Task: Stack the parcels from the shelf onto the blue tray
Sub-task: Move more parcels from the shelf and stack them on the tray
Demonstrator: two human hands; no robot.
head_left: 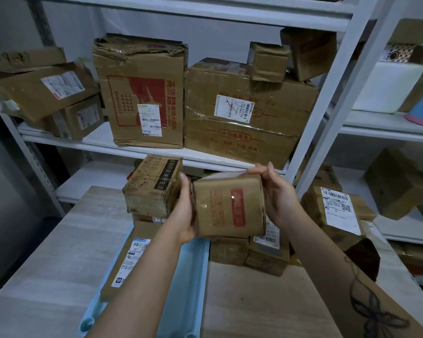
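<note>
Parcel in transit: held parcel (230,206), a small taped brown carton with red print, carried tilted and clear of any surface.
Grip: left hand (186,211) clasps its left face, thumb up along the edge; right hand (276,193) clasps the right face, fingers curled over the top corner. Both hands grip it.
Position: between the two palms, in front of the shelf (103,142), over the far end of the blue tray (193,269).
Tray contents: flat parcel (130,254) lies label-up along the left side. Black-taped parcel (152,186) stands higher at the far end, just beside the left hand; its support is hidden.
Step judged: transfer under way, set-down not yet made.
Next move calls for: levelling the carton, lowering it onto bare tray floor or the stack, and releasing only once it is seated flat.
Surroundings: tray rests on the bench (47,264); larger cartons remain on the shelf.
</note>
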